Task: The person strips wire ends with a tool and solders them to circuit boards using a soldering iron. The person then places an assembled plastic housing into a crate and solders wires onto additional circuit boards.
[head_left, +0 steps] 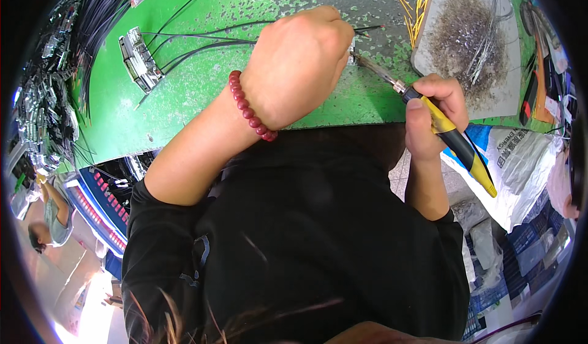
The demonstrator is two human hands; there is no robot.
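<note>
My right hand [436, 114] grips the yellow-and-black handle of a soldering iron [456, 140], its tip pointing up and left. That tip meets or nearly meets a small silvery part [351, 55] at the edge of my left hand [303, 65]. My left hand is closed, back upward, with a red bead bracelet at the wrist; its fingertips are hidden. Black wires [211, 42] run from a metal-cased connector [140, 61] on the green bench into this hand. Dark wire ends [370, 28] show beyond it.
On the right lies a grey board [514, 93] with dark residue and a coil of solder wire [487, 44]. Yellow wires [422, 4] lie beside it. Piled metal connectors [46, 111] and black wire bundles [101, 19] fill the left. Another person [56, 221] is at lower left.
</note>
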